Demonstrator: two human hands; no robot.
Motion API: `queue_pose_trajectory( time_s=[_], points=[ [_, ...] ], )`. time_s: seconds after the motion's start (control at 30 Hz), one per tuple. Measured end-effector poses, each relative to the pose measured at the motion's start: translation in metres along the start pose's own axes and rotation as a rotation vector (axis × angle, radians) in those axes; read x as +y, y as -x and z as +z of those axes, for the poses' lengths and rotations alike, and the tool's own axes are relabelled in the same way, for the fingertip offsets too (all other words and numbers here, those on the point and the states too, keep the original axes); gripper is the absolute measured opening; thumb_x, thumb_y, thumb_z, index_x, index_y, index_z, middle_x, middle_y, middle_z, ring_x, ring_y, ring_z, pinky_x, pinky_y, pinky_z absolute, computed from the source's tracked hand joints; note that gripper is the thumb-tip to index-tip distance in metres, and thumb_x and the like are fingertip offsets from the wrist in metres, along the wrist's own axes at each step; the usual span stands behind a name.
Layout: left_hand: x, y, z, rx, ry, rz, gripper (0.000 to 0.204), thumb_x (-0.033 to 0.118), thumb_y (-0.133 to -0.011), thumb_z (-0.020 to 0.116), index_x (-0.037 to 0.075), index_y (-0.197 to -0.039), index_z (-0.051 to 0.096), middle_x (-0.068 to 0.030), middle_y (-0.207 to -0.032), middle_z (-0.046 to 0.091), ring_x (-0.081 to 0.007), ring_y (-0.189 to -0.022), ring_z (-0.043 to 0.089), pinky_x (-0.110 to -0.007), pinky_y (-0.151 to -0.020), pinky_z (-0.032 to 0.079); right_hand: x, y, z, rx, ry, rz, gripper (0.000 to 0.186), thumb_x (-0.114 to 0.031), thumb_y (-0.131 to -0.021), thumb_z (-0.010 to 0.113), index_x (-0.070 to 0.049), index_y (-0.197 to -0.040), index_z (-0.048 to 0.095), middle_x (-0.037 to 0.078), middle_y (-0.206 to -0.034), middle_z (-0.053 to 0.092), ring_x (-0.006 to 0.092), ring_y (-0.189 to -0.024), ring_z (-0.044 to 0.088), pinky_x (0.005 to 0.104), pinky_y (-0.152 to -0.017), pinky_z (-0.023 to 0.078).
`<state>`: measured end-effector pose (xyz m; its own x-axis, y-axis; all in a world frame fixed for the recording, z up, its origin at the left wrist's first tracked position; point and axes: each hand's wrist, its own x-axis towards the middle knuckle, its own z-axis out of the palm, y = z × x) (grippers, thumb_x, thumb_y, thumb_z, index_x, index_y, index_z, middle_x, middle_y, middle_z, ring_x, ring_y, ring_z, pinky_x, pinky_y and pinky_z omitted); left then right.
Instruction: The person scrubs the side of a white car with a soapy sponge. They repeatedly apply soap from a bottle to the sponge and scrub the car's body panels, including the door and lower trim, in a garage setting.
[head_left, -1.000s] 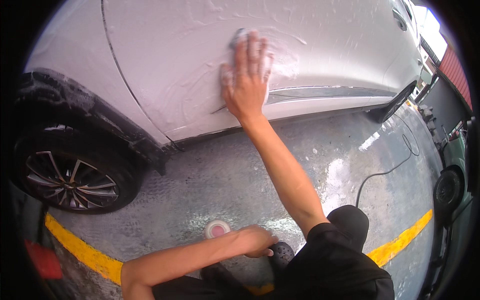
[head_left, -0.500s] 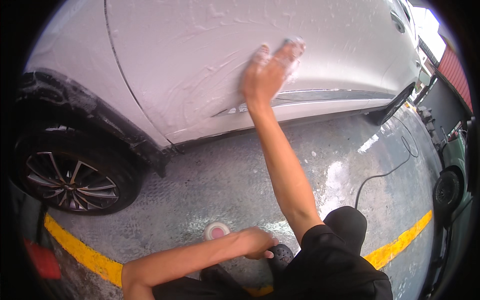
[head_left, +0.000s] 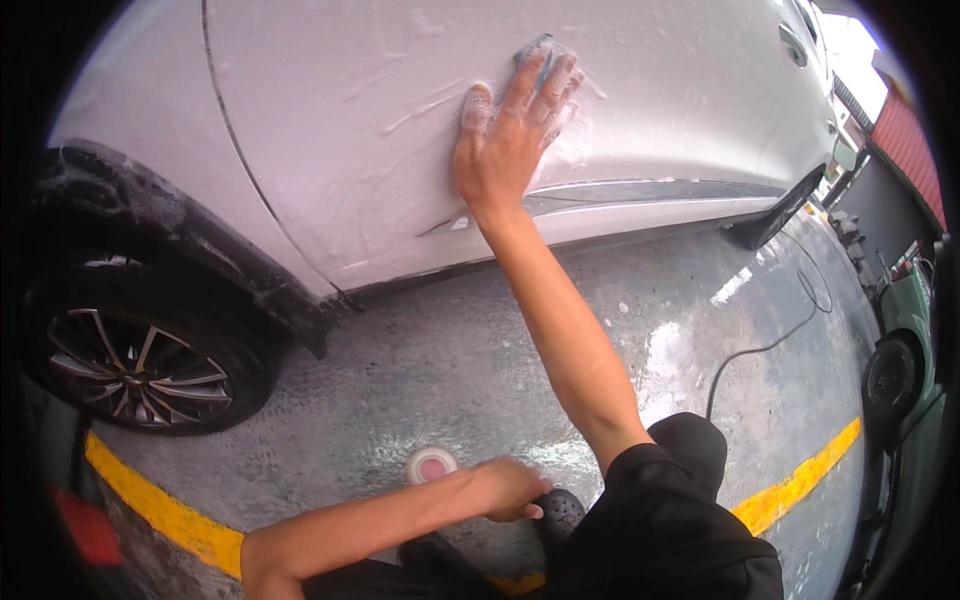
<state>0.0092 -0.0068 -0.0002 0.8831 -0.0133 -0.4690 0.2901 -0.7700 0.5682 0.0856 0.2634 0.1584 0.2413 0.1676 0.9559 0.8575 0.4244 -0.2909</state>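
Observation:
Against the soapy pale car door (head_left: 330,110), my right hand (head_left: 510,140) presses down with its fingers spread. A blue-grey sponge (head_left: 541,43) shows past the fingertips and between the fingers; most of it is hidden beneath the hand. Foam covers the fingers and streaks the panel around them. My left hand (head_left: 512,490) hangs low over my dark-clad legs, loosely bent, thumb apart from the fingers, with nothing visible in it. Just beyond its fingertips is a black shoe with holes (head_left: 563,510). A white round container with a pink middle (head_left: 432,465) stands on the floor beside my left wrist.
At left are the car's wheel (head_left: 140,370) and black arch trim (head_left: 130,200). A dark hose (head_left: 760,350) curls across the wet grey floor (head_left: 400,370) on the right. Yellow lines (head_left: 800,480) mark the floor. A green vehicle (head_left: 905,320) stands at the far right.
My right hand has slid up and a little left across the door with the sponge. Foam streaks left of it have thinned. My left hand has hardly moved.

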Motion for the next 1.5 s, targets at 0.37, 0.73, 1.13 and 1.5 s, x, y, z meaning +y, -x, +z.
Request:
queue_pose_trajectory(
  time_s=[0.37, 0.73, 1.13, 1.5],
  points=[
    [-0.006, -0.004, 0.004, 0.065, 0.021, 0.038, 0.051, 0.043, -0.106, 0.058, 0.007, -0.143, 0.057, -0.0203, -0.128, 0.069, -0.0412, -0.121, 0.066, -0.053, -0.102, 0.051, 0.016, -0.001, -0.007, -0.246, -0.037, -0.132, 0.081, -0.055, -0.11, 0.041, -0.013, -0.173, 0.012, 0.013, -0.181, 0.0, 0.0342, -0.166, 0.002, 0.0568, -0.133, 0.005],
    [-0.01, -0.005, 0.005, 0.079, -0.025, 0.06, 0.052, 0.045, -0.107, 0.056, 0.007, -0.142, 0.056, -0.0184, -0.125, 0.069, -0.0403, -0.118, 0.067, -0.052, -0.101, 0.051, -0.03, -0.02, 0.02, -0.375, -0.097, -0.58, 0.072, -0.05, -0.112, 0.041, -0.016, -0.172, 0.022, 0.012, -0.179, 0.016, 0.0292, -0.165, 0.017, 0.0517, -0.133, 0.013],
    [-0.009, -0.005, 0.007, 0.053, -0.019, 0.047, 0.051, 0.045, -0.107, 0.058, 0.007, -0.14, 0.057, -0.0181, -0.122, 0.07, -0.0398, -0.117, 0.068, -0.052, -0.1, 0.051, -0.005, -0.042, 0.013, -0.065, -0.14, -0.239, 0.072, -0.044, -0.109, 0.049, -0.015, -0.171, 0.027, 0.011, -0.178, 0.022, 0.0304, -0.164, 0.022, 0.0559, -0.13, 0.021],
    [-0.008, -0.001, 0.0, 0.064, -0.026, 0.02, 0.049, 0.045, -0.107, 0.058, 0.006, -0.137, 0.058, -0.018, -0.122, 0.07, -0.0396, -0.117, 0.068, -0.052, -0.1, 0.052, -0.034, -0.017, 0.022, -0.339, -0.09, -0.693, 0.071, -0.047, -0.112, 0.042, -0.015, -0.172, 0.022, 0.011, -0.18, 0.014, 0.0328, -0.166, 0.011, 0.0567, -0.132, 0.009]
  ],
)
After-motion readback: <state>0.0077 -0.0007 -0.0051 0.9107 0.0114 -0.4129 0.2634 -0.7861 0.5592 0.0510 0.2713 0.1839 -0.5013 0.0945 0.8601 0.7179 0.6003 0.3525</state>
